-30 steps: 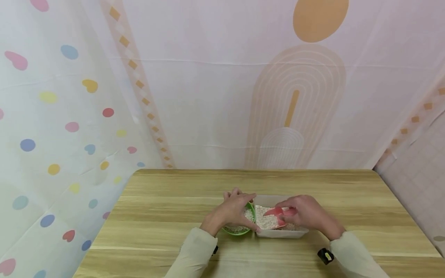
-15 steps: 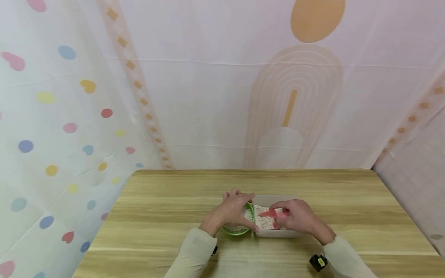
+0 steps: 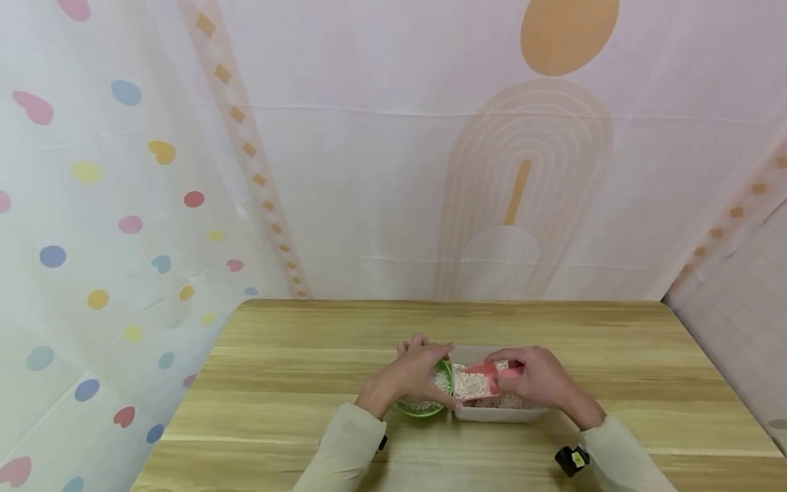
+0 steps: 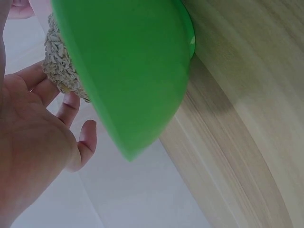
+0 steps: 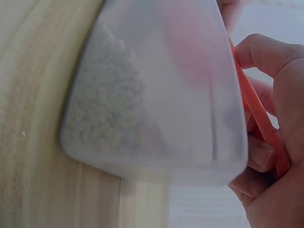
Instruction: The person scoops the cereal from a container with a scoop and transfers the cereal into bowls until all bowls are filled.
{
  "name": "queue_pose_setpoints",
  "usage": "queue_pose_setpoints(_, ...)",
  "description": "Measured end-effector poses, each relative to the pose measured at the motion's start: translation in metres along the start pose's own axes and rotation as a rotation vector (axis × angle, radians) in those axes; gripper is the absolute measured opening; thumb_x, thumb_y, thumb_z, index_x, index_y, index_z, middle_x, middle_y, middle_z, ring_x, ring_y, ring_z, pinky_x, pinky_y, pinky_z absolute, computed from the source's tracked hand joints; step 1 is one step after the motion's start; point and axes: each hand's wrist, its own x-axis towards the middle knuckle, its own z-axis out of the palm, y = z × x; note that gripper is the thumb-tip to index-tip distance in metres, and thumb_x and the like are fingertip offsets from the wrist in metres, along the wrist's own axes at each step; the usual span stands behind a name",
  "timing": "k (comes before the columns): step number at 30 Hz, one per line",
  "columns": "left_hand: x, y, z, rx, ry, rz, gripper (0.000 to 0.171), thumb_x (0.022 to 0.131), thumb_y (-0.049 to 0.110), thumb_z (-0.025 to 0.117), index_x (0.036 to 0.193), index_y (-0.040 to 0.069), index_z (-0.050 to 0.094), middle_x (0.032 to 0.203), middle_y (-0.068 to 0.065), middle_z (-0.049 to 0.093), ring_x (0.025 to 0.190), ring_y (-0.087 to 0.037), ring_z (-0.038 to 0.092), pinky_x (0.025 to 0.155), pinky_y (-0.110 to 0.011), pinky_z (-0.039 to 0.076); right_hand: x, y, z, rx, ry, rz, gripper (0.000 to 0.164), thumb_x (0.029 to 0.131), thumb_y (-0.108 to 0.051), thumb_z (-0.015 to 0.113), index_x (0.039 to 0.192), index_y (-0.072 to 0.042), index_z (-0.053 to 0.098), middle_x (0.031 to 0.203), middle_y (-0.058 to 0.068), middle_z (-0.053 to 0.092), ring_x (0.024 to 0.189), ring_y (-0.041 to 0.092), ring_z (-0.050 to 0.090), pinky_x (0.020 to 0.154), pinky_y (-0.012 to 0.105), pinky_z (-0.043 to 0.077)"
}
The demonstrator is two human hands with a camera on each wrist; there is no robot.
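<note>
My right hand (image 3: 541,376) grips the handle of a red scoop (image 3: 488,369) inside a white translucent plastic box (image 3: 510,415). A heap of pale oat flakes (image 3: 473,386) fills the scoop. In the right wrist view, fingers and thumb close round the scoop's handle (image 5: 259,111) beyond the box wall (image 5: 190,133). My left hand (image 3: 408,372) arches over a green bowl (image 3: 424,413) of flakes, thumb and index finger reaching where bowl and box meet. The left wrist view shows the bowl's outside (image 4: 133,71), with bent fingers behind its flakes (image 4: 61,64); their exact contact is hidden.
Bowl and box stand side by side on a wood-grain table (image 3: 295,383). More flakes lie in the box (image 5: 104,99). Behind the table hangs a patterned cloth (image 3: 369,171). A small black device (image 3: 572,460) sits by the right sleeve.
My right hand pushed the scoop left into the flakes, then drew back slightly right. The scoop now faces up with a fuller heap. My left hand keeps its place.
</note>
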Motion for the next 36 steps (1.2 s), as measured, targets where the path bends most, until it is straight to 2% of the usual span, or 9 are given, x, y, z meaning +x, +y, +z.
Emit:
queue_pose_setpoints(13,0.002,0.0,-0.001,0.016,-0.007,0.008,0.105,0.066,0.058,0.086,0.152,0.015,0.041,0.118,0.011,0.059,0.095,-0.013,0.032,0.077,-0.034,0.02,-0.003,0.007,-0.003,0.07,0.046,0.016,0.028,0.085,-0.014,0.073,0.112,-0.018,0.075,0.063,-0.01,0.055,0.051,0.002,0.043,0.044,0.022,0.041)
queue_pose_setpoints(23,0.003,0.0,-0.001,0.003,-0.001,0.004,0.105,0.066,0.057,0.086,0.152,0.015,0.041,0.122,0.011,0.058,0.1,-0.013,0.032,0.078,-0.034,0.023,-0.005,0.011,0.0,0.124,0.095,0.018,0.027,0.085,-0.013,0.073,0.112,-0.018,0.076,0.056,-0.011,0.049,0.049,0.002,0.04,0.044,0.022,0.039)
queue_pose_setpoints(36,0.002,-0.002,-0.002,0.019,0.007,0.021,0.105,0.068,0.059,0.085,0.152,0.015,0.041,0.128,0.005,0.058,0.107,-0.016,0.034,0.08,-0.036,0.022,-0.005,0.015,0.003,0.209,0.118,0.033,0.029,0.086,-0.011,0.071,0.114,-0.017,0.074,0.057,-0.008,0.05,0.05,0.003,0.04,0.047,0.023,0.039)
